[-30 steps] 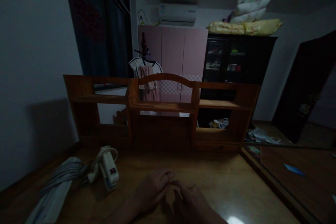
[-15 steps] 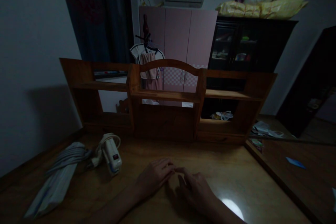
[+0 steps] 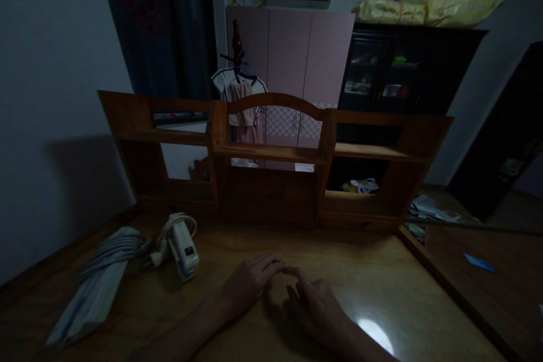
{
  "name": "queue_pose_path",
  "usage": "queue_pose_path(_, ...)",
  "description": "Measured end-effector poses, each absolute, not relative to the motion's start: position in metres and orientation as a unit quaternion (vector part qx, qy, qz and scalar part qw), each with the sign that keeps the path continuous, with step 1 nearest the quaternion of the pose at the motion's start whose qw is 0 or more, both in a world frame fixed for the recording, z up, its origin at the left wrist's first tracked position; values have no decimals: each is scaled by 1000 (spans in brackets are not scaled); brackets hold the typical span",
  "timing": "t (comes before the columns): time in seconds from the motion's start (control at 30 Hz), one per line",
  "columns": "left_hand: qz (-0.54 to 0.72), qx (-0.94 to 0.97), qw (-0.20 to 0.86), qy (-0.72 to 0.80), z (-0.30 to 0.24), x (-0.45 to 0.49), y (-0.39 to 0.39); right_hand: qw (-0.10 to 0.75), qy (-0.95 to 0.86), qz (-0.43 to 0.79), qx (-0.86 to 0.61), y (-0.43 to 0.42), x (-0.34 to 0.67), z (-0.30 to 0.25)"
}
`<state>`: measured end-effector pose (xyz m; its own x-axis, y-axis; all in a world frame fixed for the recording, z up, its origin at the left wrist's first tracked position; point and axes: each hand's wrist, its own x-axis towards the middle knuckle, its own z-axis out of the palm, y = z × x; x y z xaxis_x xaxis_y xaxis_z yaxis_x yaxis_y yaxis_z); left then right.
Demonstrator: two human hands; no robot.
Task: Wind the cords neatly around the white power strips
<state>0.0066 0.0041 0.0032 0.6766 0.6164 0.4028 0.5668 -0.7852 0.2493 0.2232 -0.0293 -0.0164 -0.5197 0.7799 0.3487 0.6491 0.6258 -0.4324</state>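
Note:
My left hand (image 3: 254, 277) is palm down over the wooden desk top (image 3: 339, 260), its fingers stretched out and close together, with nothing in them. From the right, my right hand (image 3: 318, 300) reaches in with its index finger extended, and that fingertip meets the fingertips of my left hand. The thumb of the right hand stands apart below, and its other fingers are bent and partly hidden. No object shows in either hand. Left of the hands lie a white power strip (image 3: 185, 249) with its cord looped round it and a longer white power strip (image 3: 95, 294) wrapped in grey cable.
A wooden shelf unit (image 3: 271, 151) spans the back of the desk. At the left is a white wall (image 3: 51, 68). A lower wooden surface (image 3: 449, 254) on the right holds a blue card (image 3: 479, 263). Light reflects brightly near the right forearm.
The view has shifted slightly. Both hands stay nearly in place, fingertips still touching, with the finger joints raised a little more.

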Motion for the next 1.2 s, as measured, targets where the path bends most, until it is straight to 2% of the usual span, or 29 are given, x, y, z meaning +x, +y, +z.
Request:
queue_pose_path(0.3, 286, 904, 34, 316, -1, 2, 7, 280, -862, 155, -392, -27, 225, -18)
queue_pose_path(0.63, 331, 902, -90, 262, -3, 1, 6, 288, -871, 148, -369, -29, 226, -14)
queue_pose_path(0.9, 310, 905, -109, 271, -4, 6, 4, 283, -866, 161, -380, -30, 224, -13)
queue_pose_path(1.07, 291, 909, -169, 246, -1, 11, 0, 281, -868, 158, -379, -29, 226, -13)
queue_pose_path(1.2, 283, 911, -164, 251, -2, 14, -1, 278, -870, 146, -380, -28, 227, -16)
